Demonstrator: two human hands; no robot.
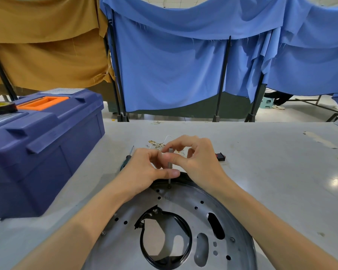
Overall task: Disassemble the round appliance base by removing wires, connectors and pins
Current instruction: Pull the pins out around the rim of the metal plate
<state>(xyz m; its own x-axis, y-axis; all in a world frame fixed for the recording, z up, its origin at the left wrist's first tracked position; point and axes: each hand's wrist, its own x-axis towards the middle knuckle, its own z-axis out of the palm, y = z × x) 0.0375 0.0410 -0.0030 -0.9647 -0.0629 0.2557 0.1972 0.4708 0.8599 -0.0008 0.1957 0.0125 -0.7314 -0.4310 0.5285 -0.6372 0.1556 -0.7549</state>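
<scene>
Grey table (261, 172), blue and tan cloth hung behind it. The round base (183, 203) lies flat at the near edge, right in front of you, with nothing clamping it

A thin grey tool (170, 164) stands upright with its tip on a small fastener (169, 186) by the far rim. Your right hand (199, 160) pinches the top of it between thumb and fingertips. Your left hand (144, 170) is curled round the lower shaft, thumb across it, steadying

Risks as I read them:
- let the tool lean and the tip rides out of the head and chews it up, or skids across the plate
- twist hard and the loose base may spin with you
- once freed, the fastener could drop through the big centre opening or roll off the table

Pulled wires (158, 144) are piled just beyond your hands. A green-handled screwdriver (127, 159) lies to the left, a red and black switch (220, 156) to the right

Blue toolbox (47, 143) on the far left has its lid shut, so I can't tell what's inside. A tape roll (0, 109) sits on the lid. No open tray for small parts in view
</scene>
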